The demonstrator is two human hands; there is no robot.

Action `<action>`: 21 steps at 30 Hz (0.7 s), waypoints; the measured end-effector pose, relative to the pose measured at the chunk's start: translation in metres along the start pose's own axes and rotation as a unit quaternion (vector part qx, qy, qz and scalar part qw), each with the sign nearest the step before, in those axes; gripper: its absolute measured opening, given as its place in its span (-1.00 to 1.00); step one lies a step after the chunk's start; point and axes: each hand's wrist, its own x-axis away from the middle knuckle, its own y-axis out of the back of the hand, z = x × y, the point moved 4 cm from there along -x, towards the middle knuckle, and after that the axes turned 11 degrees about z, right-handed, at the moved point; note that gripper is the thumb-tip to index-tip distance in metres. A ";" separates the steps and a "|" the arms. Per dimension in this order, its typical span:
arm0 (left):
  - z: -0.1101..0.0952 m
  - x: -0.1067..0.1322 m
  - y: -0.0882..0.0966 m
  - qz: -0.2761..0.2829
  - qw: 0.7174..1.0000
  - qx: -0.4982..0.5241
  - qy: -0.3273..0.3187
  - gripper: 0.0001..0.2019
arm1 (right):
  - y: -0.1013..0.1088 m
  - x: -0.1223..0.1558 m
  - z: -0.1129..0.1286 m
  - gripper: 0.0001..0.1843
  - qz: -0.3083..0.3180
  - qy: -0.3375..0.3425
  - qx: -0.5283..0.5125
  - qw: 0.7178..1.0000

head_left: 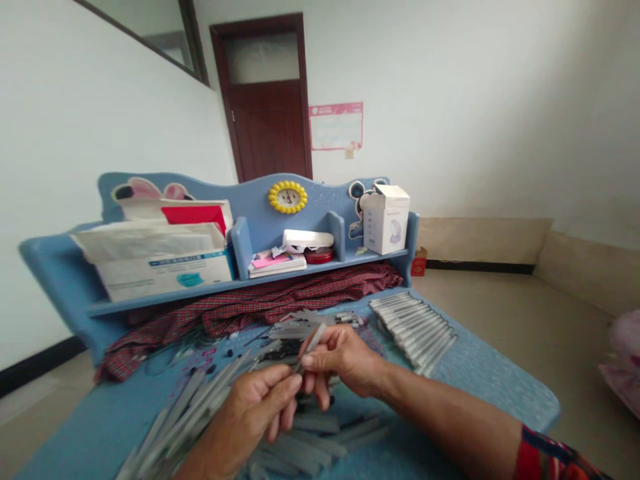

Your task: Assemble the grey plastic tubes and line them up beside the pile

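Observation:
My right hand (343, 363) pinches a short grey translucent tube (315, 338) between thumb and fingers, its upper end slanting up to the right. Close against it, my left hand (265, 398) has its thumb and forefinger pressed together at the tube's lower end. What sits between those left fingertips is too small and covered to make out. Beneath both hands lies a loose heap of grey translucent tubes (300, 450), with more long tubes (193, 407) to the left. Small black pieces (211, 369) are scattered among them.
Silver rods (413, 327) lie in a row on the blue desk (505, 390) at right. A checked cloth (260, 300) runs below the shelf, which bears a mask box (165, 273), books (277, 265) and a white box (387, 223). A yellow clock (288, 197) hangs above.

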 end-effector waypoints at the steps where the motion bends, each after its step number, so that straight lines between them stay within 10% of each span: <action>1: 0.000 0.000 0.002 -0.008 1.000 -0.004 -0.016 -0.65 | 0.001 0.001 0.008 -0.65 -0.004 0.003 0.034 0.999; 5: 0.004 -0.001 0.013 -0.084 0.996 -0.015 -0.010 -0.58 | 0.009 0.012 0.065 -0.82 -0.067 0.030 0.342 0.937; 7: 0.008 -0.001 0.018 -0.114 0.993 -0.030 0.011 -0.53 | 0.016 0.018 0.095 -0.90 -0.107 -0.003 0.583 0.805; 11: 0.012 -0.002 0.020 -0.121 0.991 -0.057 0.021 -0.55 | 0.054 0.030 0.117 -0.76 -0.074 -0.265 0.851 0.447; 21: 0.015 -0.001 0.013 -0.092 0.986 -0.139 0.009 -0.66 | 0.112 0.065 0.083 -0.75 0.030 -0.384 0.844 0.373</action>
